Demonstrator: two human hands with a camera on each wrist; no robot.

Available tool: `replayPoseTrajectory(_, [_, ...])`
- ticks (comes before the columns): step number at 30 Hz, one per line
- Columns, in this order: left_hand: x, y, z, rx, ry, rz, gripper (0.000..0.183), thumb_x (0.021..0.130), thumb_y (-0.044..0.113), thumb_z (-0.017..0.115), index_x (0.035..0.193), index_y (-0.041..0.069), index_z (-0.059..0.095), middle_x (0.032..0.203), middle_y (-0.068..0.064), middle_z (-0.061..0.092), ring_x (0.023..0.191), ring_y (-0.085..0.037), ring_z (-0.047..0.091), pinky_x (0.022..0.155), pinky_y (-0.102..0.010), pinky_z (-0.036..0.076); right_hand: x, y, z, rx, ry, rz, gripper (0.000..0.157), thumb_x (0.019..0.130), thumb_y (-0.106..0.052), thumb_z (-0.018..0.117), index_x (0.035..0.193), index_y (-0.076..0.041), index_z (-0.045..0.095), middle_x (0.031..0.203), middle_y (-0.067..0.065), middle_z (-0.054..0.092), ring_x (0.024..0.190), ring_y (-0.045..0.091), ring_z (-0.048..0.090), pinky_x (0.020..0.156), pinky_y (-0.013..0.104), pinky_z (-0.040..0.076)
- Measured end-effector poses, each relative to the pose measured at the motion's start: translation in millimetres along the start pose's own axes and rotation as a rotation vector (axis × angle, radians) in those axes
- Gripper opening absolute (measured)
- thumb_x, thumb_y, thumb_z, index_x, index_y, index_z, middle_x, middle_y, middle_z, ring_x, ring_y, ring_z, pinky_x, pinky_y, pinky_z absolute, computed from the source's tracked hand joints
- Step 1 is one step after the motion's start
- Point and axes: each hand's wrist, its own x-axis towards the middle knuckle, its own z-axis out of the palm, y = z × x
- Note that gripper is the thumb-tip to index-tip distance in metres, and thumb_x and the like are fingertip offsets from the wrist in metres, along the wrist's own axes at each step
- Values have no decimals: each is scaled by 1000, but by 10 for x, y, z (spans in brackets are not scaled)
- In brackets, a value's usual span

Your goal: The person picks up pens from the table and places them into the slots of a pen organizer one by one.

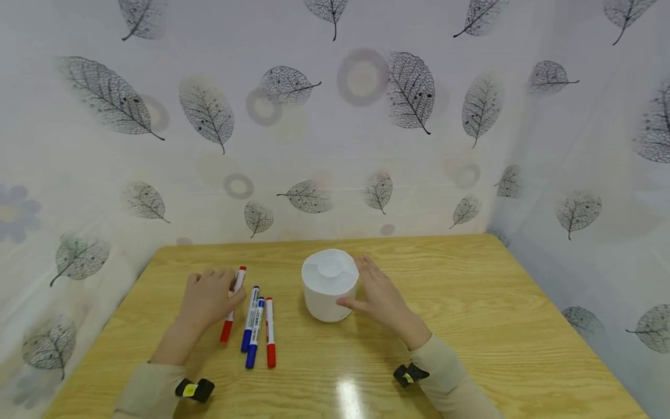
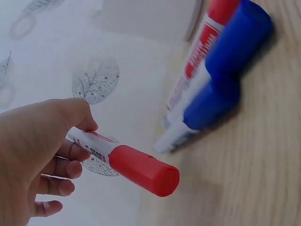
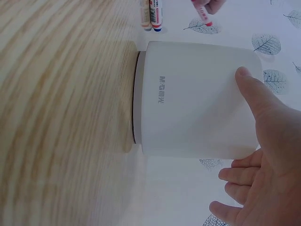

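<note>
My left hand [image 1: 208,298] pinches a white marker with red ends [image 2: 141,169] between thumb and fingers, tilted with its larger red end toward me. Just to its right, two blue markers [image 1: 252,317] lie side by side, and a second red marker [image 1: 270,331] lies beside them. At the middle of the table stands a white round pen holder [image 1: 327,299] with a raised round part in its top. My right hand [image 1: 384,299] is at its right side, the thumb along the front wall and the other fingers fairly straight by the far side. Grey lettering marks the holder's wall [image 3: 197,103].
The wooden table [image 1: 471,326] runs up to a pale cloth backdrop [image 1: 324,145] with a leaf print, which also closes off both sides. Each wrist carries a small black camera, one on the left wrist [image 1: 195,390] and one on the right wrist [image 1: 410,375].
</note>
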Motion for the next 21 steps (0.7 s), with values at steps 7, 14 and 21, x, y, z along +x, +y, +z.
replayPoseTrajectory(7, [29,160,-125,-20,112,65,25,88,37,63,79,17,53,77,1,57,76,-22,49,72,-42,31,-7,-8,3,3,-11,15,103,77,-55,74,151,0,27,156,22,32,148,38,24,113,58,29])
replayPoseTrajectory(14, [96,323,-200,-82,319,164,21,83,32,64,78,15,55,72,1,55,71,-20,48,68,-38,30,-10,-12,-4,-4,-19,30,103,77,-56,74,151,0,27,156,22,31,148,37,24,113,58,29])
replayPoseTrajectory(21, [210,433,-184,-241,558,273,18,82,27,63,77,10,58,70,-2,57,66,-19,49,66,-36,30,-16,-21,-5,5,4,12,102,76,-54,75,150,0,29,154,23,34,147,39,26,112,59,30])
